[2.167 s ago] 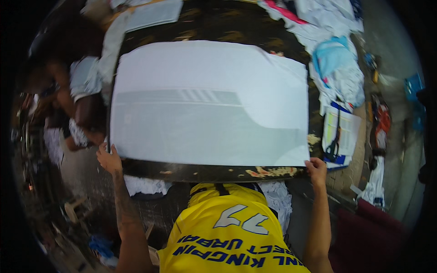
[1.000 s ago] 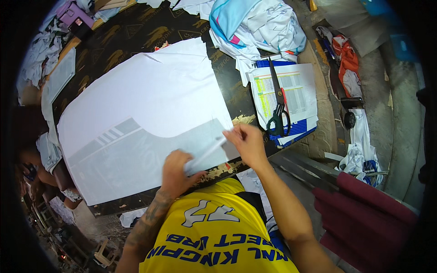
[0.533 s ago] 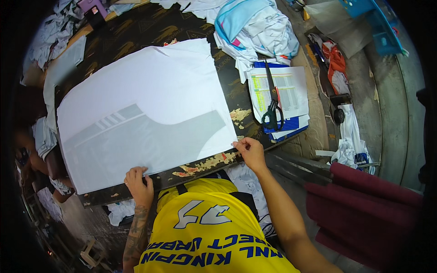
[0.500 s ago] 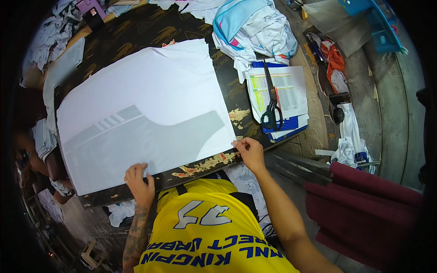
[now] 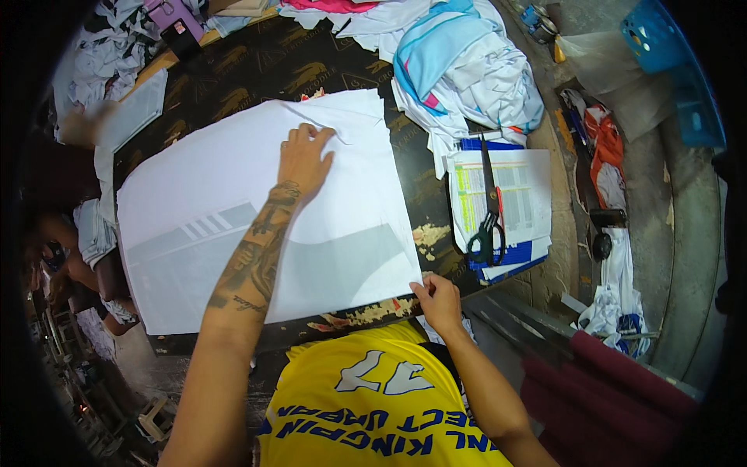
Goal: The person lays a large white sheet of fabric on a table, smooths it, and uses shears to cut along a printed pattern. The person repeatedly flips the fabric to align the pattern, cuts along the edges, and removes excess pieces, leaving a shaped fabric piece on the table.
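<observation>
A large white fabric panel lies over the dark table, with a grey shape with pale stripes showing along its near half. My left hand rests on the far part of the panel, fingers bent but apart, beside a raised crease near the far right corner. The left forearm crosses over the panel and covers part of the grey shape. At the near right corner, my right hand pinches the panel's edge between thumb and fingers. The panel is mostly flat, wrinkled only towards the far corner.
Black-handled scissors lie on printed sheets at the table's right. Behind them is a heap of white and light-blue garments. A phone sits at the far left. Maroon cloth hangs at lower right; a blue basket stands far right.
My left hand has moved from the panel's near edge to its far part, by the crease. The right hand stays at the near right corner. The whole view has shifted slightly.
</observation>
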`<state>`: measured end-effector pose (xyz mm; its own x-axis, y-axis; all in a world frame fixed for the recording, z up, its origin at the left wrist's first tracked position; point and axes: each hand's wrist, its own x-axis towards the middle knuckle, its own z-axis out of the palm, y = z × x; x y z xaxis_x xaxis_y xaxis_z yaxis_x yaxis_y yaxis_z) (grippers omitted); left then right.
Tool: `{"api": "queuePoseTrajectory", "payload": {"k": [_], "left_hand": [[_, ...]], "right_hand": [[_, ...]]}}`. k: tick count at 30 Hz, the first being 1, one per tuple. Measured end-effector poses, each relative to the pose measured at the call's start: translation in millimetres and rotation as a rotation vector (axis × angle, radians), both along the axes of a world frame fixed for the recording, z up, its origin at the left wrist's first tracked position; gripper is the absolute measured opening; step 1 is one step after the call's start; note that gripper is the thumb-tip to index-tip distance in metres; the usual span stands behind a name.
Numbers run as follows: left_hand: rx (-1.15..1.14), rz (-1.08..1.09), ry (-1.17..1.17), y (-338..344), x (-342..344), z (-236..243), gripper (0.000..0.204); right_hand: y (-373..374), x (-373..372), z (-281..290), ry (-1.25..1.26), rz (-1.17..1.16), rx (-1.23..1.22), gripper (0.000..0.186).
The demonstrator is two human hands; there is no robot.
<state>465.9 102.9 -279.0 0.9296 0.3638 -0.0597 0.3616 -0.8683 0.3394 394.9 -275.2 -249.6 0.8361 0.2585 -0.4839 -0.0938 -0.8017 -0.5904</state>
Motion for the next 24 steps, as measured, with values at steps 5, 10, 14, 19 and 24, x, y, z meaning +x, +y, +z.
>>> {"api": "queuePoseTrajectory", "payload": {"k": [5, 10, 14, 19, 24], "left_hand": [[0.123, -0.027, -0.293, -26.5, 2.9, -23.5, 0.062], [-0.058, 0.119, -0.321, -39.5, -114.9, -27.5, 0.067], [-0.008, 0.503, -0.192, 45.0, -246.1, -27.7, 0.069], [0.250, 0.713, -0.095, 229.2, -328.8, -25.8, 0.053], [0.190, 0.759, -0.063, 328.7, -317.4, -35.2, 0.038]], "right_hand": [[-11.4, 14.7, -8.2, 0.043, 0.080, -0.032, 0.035], [-26.1, 22.3, -8.1, -0.119, 0.233, -0.154, 0.031], [14.1, 35.8, 6.6, -0.231, 0.029, -0.019, 0.029], [189.1, 54.7, 10.4, -0.602, 0.683, 0.143, 0.067], [349.4, 78.7, -1.8, -0.538, 0.754, -0.244, 0.061]]}}
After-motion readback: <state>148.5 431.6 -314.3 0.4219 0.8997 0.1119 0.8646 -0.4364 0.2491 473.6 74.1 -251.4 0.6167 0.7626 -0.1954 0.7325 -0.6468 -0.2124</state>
